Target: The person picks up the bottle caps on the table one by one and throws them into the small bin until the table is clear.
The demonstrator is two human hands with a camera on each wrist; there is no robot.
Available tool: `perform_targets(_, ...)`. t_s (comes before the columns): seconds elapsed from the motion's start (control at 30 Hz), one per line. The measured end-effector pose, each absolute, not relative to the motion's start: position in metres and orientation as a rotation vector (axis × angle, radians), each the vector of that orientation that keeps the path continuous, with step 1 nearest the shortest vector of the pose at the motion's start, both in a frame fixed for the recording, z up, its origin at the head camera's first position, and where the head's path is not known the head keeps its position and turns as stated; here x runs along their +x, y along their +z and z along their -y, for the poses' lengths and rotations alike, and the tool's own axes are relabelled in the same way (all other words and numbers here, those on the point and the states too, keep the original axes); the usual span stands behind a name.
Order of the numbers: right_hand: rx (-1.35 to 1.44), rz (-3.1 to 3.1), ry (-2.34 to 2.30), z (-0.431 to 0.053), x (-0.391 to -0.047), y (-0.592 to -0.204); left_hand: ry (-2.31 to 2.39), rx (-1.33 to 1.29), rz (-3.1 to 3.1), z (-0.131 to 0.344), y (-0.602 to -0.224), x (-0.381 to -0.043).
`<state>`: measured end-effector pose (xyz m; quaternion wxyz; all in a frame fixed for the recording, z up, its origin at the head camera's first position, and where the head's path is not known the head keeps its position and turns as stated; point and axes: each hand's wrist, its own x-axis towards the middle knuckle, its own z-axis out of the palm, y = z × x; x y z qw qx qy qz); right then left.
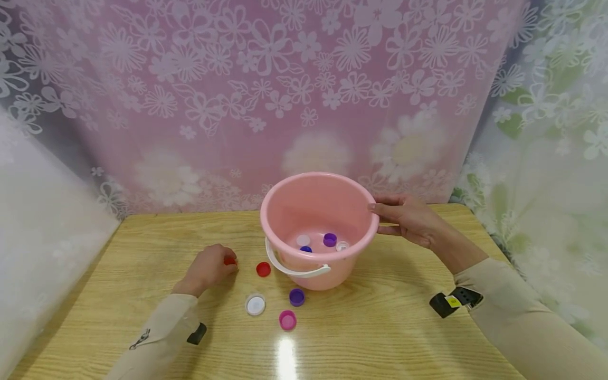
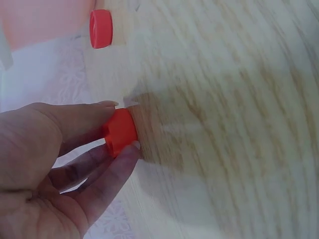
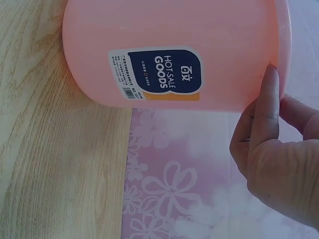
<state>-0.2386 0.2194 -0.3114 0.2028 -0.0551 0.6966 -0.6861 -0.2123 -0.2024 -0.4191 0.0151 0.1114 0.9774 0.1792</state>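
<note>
My left hand [image 1: 209, 268] pinches a red bottle cap [image 2: 121, 132] between thumb and fingers, low over the wooden table at the left. A pink bucket [image 1: 313, 269] stands upright in the middle, its white handle [image 1: 304, 273] hanging down in front. My right hand [image 1: 410, 217] grips the bucket's right rim, thumb at the inner edge and fingers along the outer wall, as the right wrist view [image 3: 279, 164] also shows. Inside the bucket lie several caps, among them a purple cap [image 1: 330, 240] and a blue cap [image 1: 306, 249].
Between left hand and bucket lies another red cap [image 1: 263, 269]. In front of the bucket are a white cap [image 1: 255, 305], a purple cap [image 1: 296, 297] and a pink cap [image 1: 287, 320]. A flowered pink curtain [image 1: 313, 105] hangs behind the table's back edge.
</note>
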Motion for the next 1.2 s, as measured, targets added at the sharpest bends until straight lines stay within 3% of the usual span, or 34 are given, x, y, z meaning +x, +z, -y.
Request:
perform_targets(0.7,-0.145,-1.901,-1.949,-0.219,-0.237,-0.311,0.601,0.340,-3.036,0.203,-0.406,-0.214)
perform_targets(1.2,-0.148,-1.895,-1.952,-0.220,-0.238,-0.313,0.749,0.556,-3.245,0.182,-0.309,-0.221)
